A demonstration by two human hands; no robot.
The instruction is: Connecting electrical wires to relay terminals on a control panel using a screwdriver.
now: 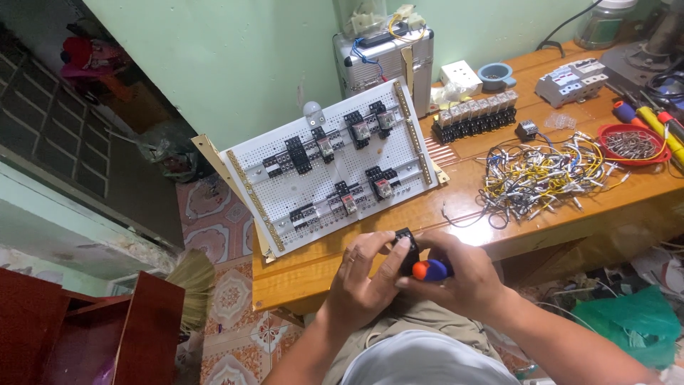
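Observation:
My left hand (367,274) grips a small black relay base (407,246) in front of my chest, just off the near edge of the wooden table (456,207). My right hand (463,274) holds a screwdriver by its orange and blue handle (431,269), pressed against the black part. Both hands touch around the part. Beyond them a white perforated panel (335,171) lies tilted on the table, with several black relay bases clipped on two rails.
A tangle of yellow and white wires (541,175) lies right of the panel. A red tray of screws (630,145), a row of relays (474,114), grey breakers (573,80) and a metal case (385,60) stand behind. A red wooden chair (92,328) and a broom are at left.

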